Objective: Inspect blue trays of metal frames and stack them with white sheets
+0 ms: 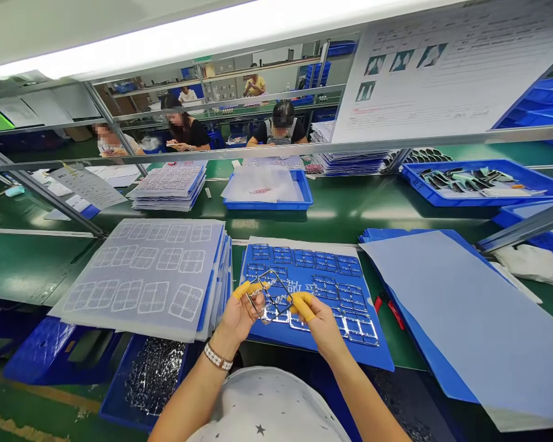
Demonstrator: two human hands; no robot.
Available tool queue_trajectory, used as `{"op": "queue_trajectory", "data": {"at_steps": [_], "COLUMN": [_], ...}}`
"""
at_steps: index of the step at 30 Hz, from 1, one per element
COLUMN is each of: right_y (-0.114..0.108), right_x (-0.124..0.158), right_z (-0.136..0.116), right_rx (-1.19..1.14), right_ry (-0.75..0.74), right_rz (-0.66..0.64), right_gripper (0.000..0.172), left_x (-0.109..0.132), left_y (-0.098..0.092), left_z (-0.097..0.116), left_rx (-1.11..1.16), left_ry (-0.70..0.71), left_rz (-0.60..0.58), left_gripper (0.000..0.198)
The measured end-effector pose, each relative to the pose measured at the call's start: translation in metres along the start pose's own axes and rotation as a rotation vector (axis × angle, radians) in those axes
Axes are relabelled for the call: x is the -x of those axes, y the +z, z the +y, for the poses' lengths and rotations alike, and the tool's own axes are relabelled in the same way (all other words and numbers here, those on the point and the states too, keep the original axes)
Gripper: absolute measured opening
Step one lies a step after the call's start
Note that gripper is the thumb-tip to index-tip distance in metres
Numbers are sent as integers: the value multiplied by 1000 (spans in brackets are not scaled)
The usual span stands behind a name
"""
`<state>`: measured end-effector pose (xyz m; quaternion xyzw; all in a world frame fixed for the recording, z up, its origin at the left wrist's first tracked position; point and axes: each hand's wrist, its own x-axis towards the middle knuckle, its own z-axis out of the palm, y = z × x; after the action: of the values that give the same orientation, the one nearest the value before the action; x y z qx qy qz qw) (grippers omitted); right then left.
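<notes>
Pinching a thin frame (271, 299), left grip (243, 312) narrow, right grip (317, 318) equally narrow, opposite sides

A long, bright white lamp (175, 40) goes across the top of the view, and pale reflections lie on the long, shiny, dark green worktop (336, 215). Over this worktop there is a frame of silver-grey metal bars (276, 150). Farther behind, a long, light brown shelf (230, 75) stands before a pale wall (279, 80). At the lower left, the green floor (23, 405) has a yellow-brown stripe (37, 386).
</notes>
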<state>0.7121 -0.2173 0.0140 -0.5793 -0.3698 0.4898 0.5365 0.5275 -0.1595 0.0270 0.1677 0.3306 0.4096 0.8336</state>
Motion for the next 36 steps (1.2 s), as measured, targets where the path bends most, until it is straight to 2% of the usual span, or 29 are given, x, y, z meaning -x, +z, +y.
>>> {"op": "queue_trajectory", "data": {"at_steps": [5, 17, 26, 36], "right_y": [1, 8, 13, 16], "right_x": [-2, -1, -3, -4], "right_z": [2, 2, 0, 4], "right_rx": [-37, -141, -118, -152], "right_ry": [-12, 44, 44, 85], "right_rz": [39, 51, 53, 55], "right_gripper": [57, 55, 54, 56], "left_x": [-4, -11, -6, -4], "left_y": [-1, -2, -2, -5], "left_z": [1, 1, 2, 2], "left_rx": [-17, 82, 95, 115], "left_ry": [-15, -122, -91, -107], "left_rz": [-15, 85, 6, -43], "left_gripper": [36, 35, 28, 32]}}
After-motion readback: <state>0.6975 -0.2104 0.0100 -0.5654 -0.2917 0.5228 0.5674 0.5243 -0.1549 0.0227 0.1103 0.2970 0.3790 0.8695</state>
